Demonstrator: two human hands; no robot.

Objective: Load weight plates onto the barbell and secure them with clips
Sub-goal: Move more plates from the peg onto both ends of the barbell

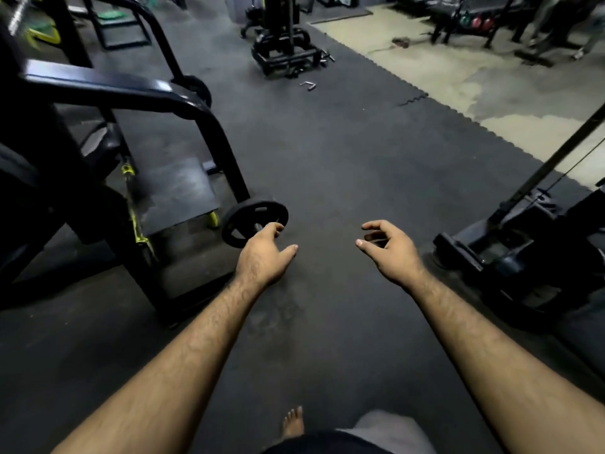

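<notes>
A black weight plate (253, 221) sits upright on the end of a barbell sleeve (258, 227) low beside the black machine frame. My left hand (266, 253) reaches toward it, fingertips close to the sleeve end, fingers loosely curled and holding nothing. To the right, my right hand (388, 249) hovers over the floor mat with relaxed curled fingers and nothing in it. Whether the left fingertips touch the sleeve is hidden. A small metal clip (308, 85) lies on the mat farther ahead.
A black and yellow machine frame (196, 122) with a platform stands at left. Another machine base (510, 253) stands at right. A plate rack (288, 50) is ahead. Dark rubber mat (343, 158) covers the floor; my bare foot (293, 422) shows below.
</notes>
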